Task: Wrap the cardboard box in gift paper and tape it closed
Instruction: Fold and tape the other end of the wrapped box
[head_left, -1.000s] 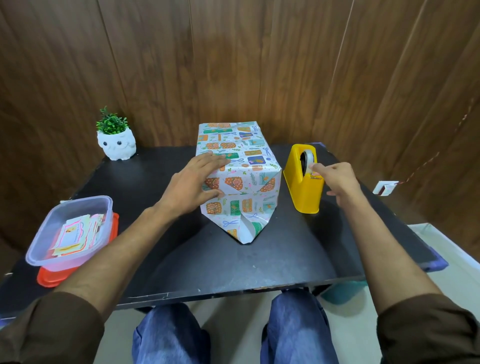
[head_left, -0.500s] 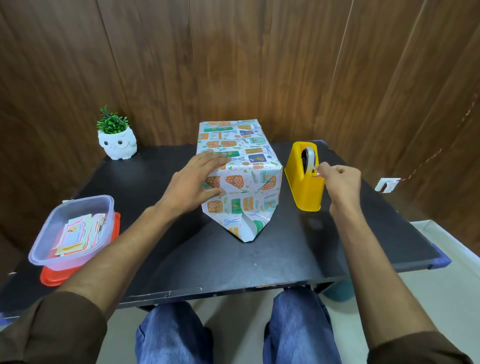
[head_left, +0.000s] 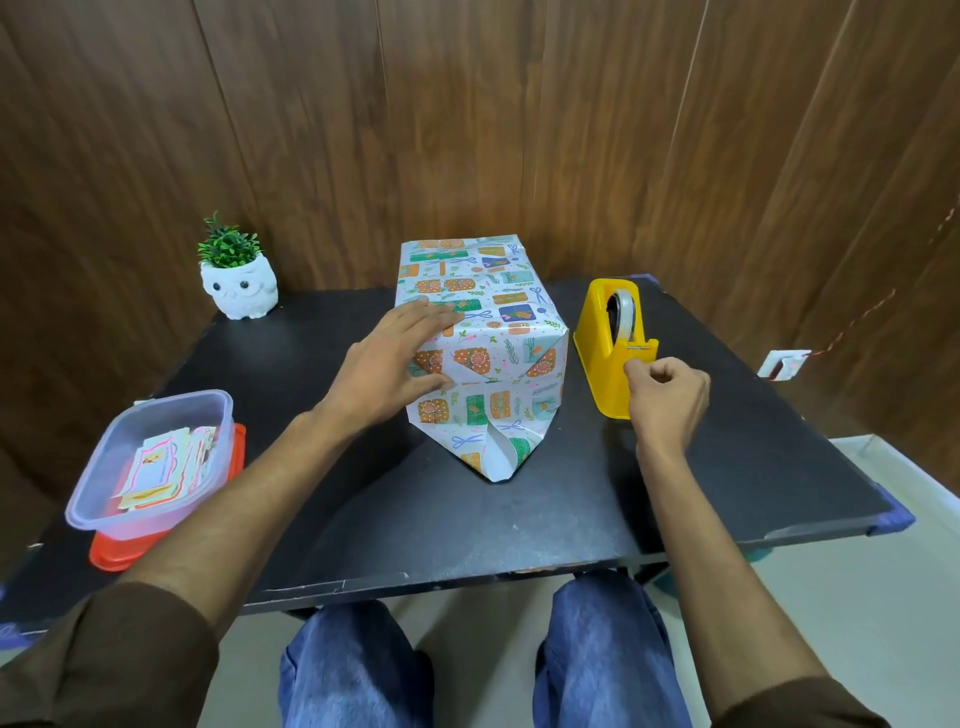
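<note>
while loose-flapped, papered box (head_left: 488, 332) under flat left hand (head_left: 384, 371); tape (head_left: 626, 317) pinched in right hand (head_left: 670, 395)

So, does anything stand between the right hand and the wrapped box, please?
Only the yellow tape dispenser: the right hand pinches tape at its cutter, and its near end stands between that hand and the wrapped box. Nothing else visible does.

This looks like a small home corner: a black desk (head_left: 519, 519) against wood-panelled walls (head_left: 467, 130), with an owl plant pot (head_left: 240, 291) far left.
</note>
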